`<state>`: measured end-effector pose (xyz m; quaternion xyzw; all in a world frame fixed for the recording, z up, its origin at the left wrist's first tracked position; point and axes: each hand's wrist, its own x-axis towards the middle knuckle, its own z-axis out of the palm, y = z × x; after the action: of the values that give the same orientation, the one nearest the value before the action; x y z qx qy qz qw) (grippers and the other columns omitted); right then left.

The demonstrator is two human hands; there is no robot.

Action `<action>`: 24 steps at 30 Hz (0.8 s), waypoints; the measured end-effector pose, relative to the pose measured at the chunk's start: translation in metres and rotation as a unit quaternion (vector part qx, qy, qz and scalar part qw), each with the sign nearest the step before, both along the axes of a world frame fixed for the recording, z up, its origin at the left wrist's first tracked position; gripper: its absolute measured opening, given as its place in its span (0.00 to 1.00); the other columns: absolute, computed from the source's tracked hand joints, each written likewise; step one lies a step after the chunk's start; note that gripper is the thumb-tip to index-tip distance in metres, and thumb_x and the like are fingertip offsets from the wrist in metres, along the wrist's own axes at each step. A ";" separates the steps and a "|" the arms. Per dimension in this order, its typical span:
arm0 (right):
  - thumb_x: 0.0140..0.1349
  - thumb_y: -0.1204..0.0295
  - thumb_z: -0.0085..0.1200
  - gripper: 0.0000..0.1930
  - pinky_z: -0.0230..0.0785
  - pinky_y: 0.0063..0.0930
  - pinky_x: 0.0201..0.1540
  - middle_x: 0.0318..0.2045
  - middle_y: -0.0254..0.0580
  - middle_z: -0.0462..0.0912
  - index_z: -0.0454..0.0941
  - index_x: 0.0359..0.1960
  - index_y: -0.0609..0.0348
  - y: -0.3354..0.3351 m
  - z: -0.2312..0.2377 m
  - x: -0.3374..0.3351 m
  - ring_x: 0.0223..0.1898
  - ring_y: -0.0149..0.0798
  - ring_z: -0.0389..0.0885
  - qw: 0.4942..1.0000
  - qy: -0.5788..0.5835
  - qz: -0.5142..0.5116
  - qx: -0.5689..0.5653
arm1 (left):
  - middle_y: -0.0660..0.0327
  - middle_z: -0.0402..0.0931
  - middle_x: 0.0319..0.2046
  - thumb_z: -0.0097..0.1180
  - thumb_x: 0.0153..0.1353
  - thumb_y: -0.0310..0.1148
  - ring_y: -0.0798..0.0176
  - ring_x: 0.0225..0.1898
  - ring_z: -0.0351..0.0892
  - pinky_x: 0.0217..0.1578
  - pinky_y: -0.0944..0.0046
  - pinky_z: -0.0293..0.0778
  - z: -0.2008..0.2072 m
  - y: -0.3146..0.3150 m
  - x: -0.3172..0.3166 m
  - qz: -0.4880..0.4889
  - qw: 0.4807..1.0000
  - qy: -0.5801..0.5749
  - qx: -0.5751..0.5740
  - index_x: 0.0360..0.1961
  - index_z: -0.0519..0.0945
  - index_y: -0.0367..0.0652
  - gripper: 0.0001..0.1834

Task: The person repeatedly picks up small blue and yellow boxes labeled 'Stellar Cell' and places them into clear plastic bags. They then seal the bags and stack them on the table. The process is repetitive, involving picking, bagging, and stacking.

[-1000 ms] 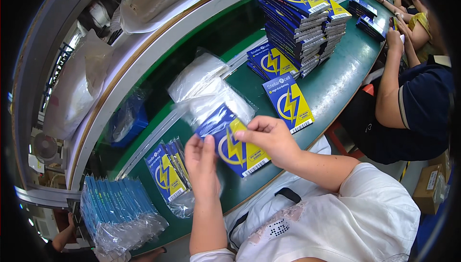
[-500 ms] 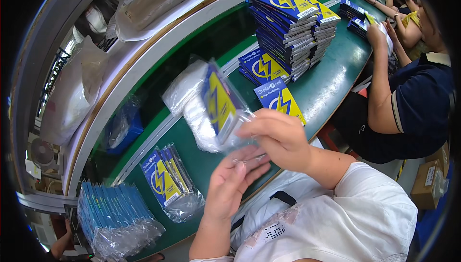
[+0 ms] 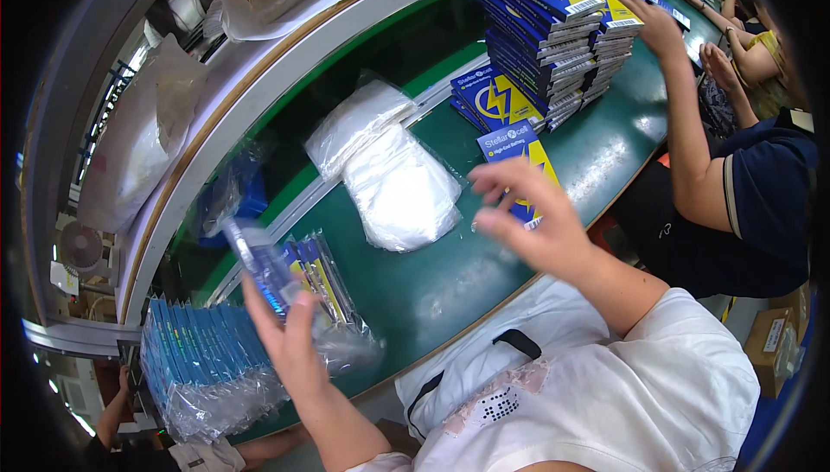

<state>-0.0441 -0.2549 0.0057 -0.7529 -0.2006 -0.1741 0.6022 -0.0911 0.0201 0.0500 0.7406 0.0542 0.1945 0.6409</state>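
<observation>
Over the left part of the green table [image 3: 428, 295], the left hand [image 3: 294, 342] pinches a flat blue package [image 3: 258, 260] between its thumb and fingers; the package stands tilted, rising above the fingertips, and motion blurs its face. Just beside it, to the right and partly behind the thumb, lies a row of bagged blue-and-yellow packs [image 3: 322, 277], and to the left of the hand stands a row of teal packs [image 3: 203, 342] with crumpled clear plastic at its near end. The right hand [image 3: 543, 226] is held well apart from the package, its fingers loosely spread and its thumb away from them; it covers part of a single blue-and-yellow box [image 3: 510, 141], and whether it touches that box cannot be told. Between the two hands, farther from the person, lies a pile of clear bags [image 3: 402, 191]. Beyond the single box are a low stack [image 3: 497, 100] and a tall stack of boxes [image 3: 545, 53], with a co-worker's hand [image 3: 654, 27] near the latter's right side
</observation>
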 end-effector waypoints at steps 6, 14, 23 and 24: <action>0.46 0.61 0.68 0.37 0.60 0.39 0.56 0.53 0.53 0.67 0.66 0.57 0.61 -0.022 -0.036 0.013 0.55 0.50 0.66 0.918 -0.015 -0.301 -0.258 | 0.37 0.51 0.61 0.59 0.55 0.40 0.38 0.63 0.56 0.61 0.49 0.57 -0.022 0.033 0.008 0.105 0.848 0.256 0.453 0.67 0.55 0.43 0.41; 0.41 0.68 0.63 0.40 0.62 0.45 0.55 0.50 0.60 0.66 0.62 0.60 0.61 -0.011 -0.026 0.038 0.51 0.58 0.67 0.927 -0.047 -0.264 -0.263 | 0.43 0.57 0.56 0.61 0.52 0.37 0.43 0.57 0.65 0.58 0.54 0.63 -0.024 0.026 0.012 0.136 0.862 0.207 0.443 0.63 0.59 0.38 0.39; 0.38 0.65 0.61 0.39 0.66 0.42 0.52 0.43 0.58 0.72 0.64 0.55 0.69 -0.020 -0.030 0.118 0.46 0.58 0.73 0.899 -0.038 -0.262 -0.350 | 0.46 0.56 0.63 0.58 0.58 0.35 0.45 0.64 0.57 0.63 0.52 0.54 -0.009 -0.016 0.016 0.094 0.894 0.010 0.437 0.61 0.64 0.36 0.31; 0.38 0.65 0.61 0.39 0.66 0.42 0.53 0.43 0.58 0.72 0.64 0.56 0.69 -0.017 -0.028 0.107 0.47 0.57 0.72 0.898 -0.020 -0.253 -0.359 | 0.47 0.59 0.62 0.58 0.58 0.33 0.46 0.64 0.58 0.62 0.53 0.55 -0.013 -0.022 0.019 0.034 0.890 -0.011 0.454 0.58 0.67 0.36 0.28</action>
<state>0.0634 -0.2718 -0.0222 -0.9398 -0.0646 -0.2515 0.2222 -0.0722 -0.0017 0.0373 0.9464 -0.0219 0.2275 0.2281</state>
